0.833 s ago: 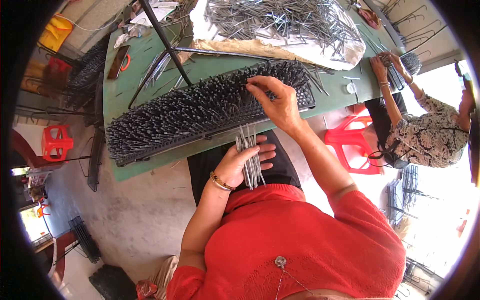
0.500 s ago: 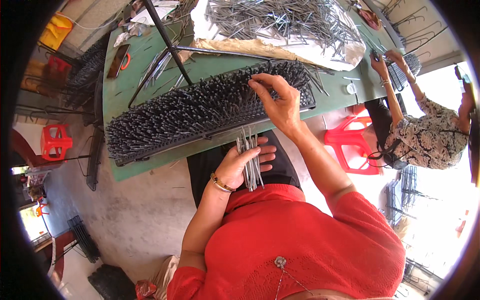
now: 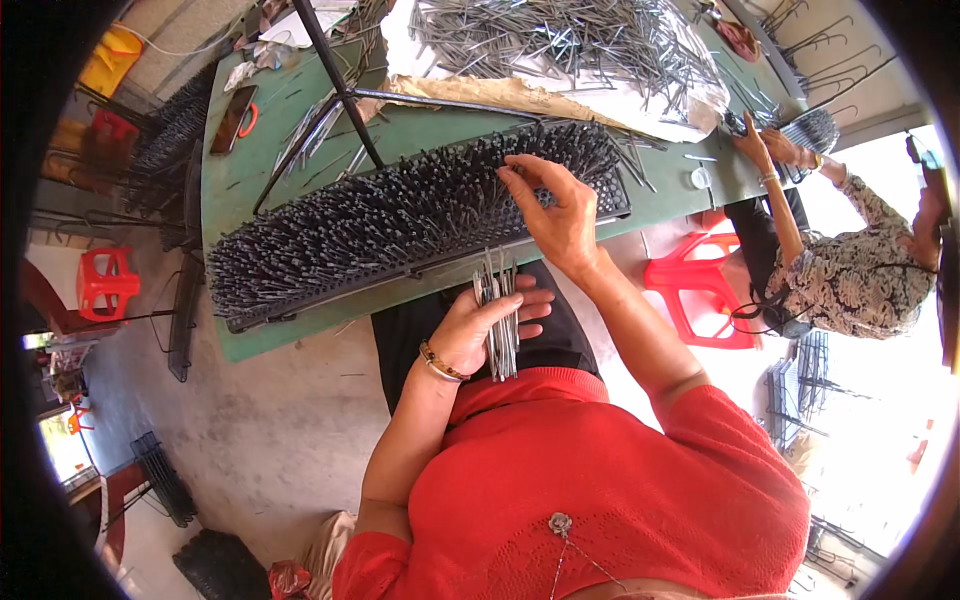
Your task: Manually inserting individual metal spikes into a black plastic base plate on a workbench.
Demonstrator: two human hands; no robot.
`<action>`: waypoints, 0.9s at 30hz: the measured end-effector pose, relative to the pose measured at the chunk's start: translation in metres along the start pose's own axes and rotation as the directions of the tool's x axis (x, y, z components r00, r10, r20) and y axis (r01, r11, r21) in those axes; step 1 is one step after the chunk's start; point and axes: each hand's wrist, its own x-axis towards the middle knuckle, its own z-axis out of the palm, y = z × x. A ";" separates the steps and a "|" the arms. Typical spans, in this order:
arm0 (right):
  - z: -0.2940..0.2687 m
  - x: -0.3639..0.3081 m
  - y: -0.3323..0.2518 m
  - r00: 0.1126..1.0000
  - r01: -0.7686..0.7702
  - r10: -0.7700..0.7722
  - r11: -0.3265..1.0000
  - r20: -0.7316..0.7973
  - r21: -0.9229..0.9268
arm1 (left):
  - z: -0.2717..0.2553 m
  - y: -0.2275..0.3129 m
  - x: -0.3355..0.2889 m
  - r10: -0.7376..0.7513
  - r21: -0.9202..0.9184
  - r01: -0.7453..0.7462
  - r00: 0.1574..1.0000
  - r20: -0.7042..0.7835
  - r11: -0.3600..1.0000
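A long black perforated frame (image 3: 614, 200), densely filled with upright dark-grey strips (image 3: 370, 220), lies slanted along the near edge of the green table. Over its right part, my right hand (image 3: 562, 215) is closed in a pinch among the strip tops; what sits between thumb and fingers is too small to make out. Bare holes show along the frame's right end. In front of the frame, close to my waist, my left hand (image 3: 470, 332) holds a bundle of thin grey strips (image 3: 502, 352) under its thumb, with the other fingers stretched behind.
Loose grey strips (image 3: 570, 40) are heaped on a white sheet (image 3: 705, 100) at the table's back. A black metal bar stand (image 3: 345, 95) rises behind the frame. A phone (image 3: 232, 120) and orange-handled scissors (image 3: 249, 121) lie at left. Right: a red stool (image 3: 690, 285) and a co-worker (image 3: 850, 270).
My right hand stays pinched over the frame, only slightly shifted. My left hand still holds the bundle. The co-worker's hands have moved closer together.
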 end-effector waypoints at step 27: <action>-0.001 -0.006 0.010 0.853 0.506 -0.482 0.858 0.199 -0.089 | 0.004 -0.003 0.000 -0.021 0.040 0.020 1.000 0.020 0.999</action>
